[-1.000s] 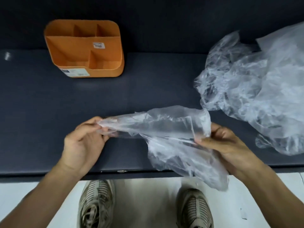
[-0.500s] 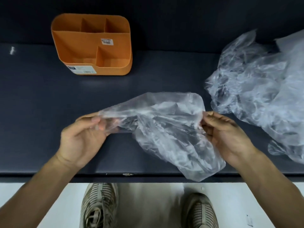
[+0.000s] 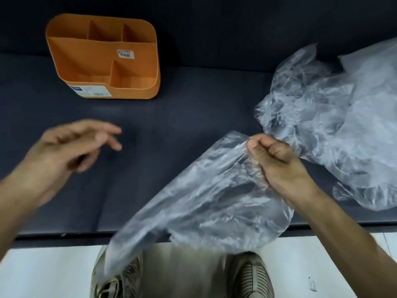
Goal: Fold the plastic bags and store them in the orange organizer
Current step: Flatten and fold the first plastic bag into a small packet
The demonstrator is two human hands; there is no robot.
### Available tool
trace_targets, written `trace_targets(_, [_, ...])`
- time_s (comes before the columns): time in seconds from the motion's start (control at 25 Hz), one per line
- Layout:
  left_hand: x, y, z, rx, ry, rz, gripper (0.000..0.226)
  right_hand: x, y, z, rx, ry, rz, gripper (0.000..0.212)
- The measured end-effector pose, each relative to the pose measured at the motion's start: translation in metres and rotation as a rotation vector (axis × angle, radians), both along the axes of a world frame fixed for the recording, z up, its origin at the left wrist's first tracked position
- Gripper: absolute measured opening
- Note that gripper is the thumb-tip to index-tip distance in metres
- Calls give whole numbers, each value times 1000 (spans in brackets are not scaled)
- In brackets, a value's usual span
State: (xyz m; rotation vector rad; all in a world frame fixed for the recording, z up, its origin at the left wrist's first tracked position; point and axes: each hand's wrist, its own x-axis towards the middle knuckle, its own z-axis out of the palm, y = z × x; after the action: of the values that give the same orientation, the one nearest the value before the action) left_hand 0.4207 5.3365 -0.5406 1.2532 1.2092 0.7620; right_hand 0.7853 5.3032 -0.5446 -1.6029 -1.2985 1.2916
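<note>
My right hand [image 3: 277, 162] pinches one corner of a clear plastic bag [image 3: 204, 203]. The bag hangs down and to the left, past the front edge of the dark surface, blurred by motion. My left hand [image 3: 71, 147] hovers over the surface with fingers spread and holds nothing. The orange organizer [image 3: 103, 59] stands at the back left, its compartments holding nothing. A heap of crumpled clear plastic bags [image 3: 335, 121] lies at the right, just behind my right hand.
The dark surface [image 3: 182, 117] has a front edge near the bottom. Below it are a white floor and my two shoes [image 3: 249, 278]. A dark wall rises behind the organizer.
My left hand has let go of the bag and moved left and up. The freed end of the bag has swung down past the edge. My right hand has shifted right with its corner.
</note>
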Motion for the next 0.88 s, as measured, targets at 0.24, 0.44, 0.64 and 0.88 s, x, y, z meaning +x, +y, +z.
trace_targets(0.24, [122, -1, 17, -297, 28, -304, 28, -44, 0, 8, 63, 13, 282, 23])
trace_targets(0.44, [112, 5, 3, -341, -153, 108, 27, 11, -4, 13, -256, 72, 287, 31])
trace_targets(0.64, [94, 13, -2, -299, -79, 215, 24, 31, -20, -2, -309, 176, 46, 29])
trace_targets(0.88, [99, 16, -3, -231, -49, 149, 16, 13, -17, -6, -248, 170, 85, 15])
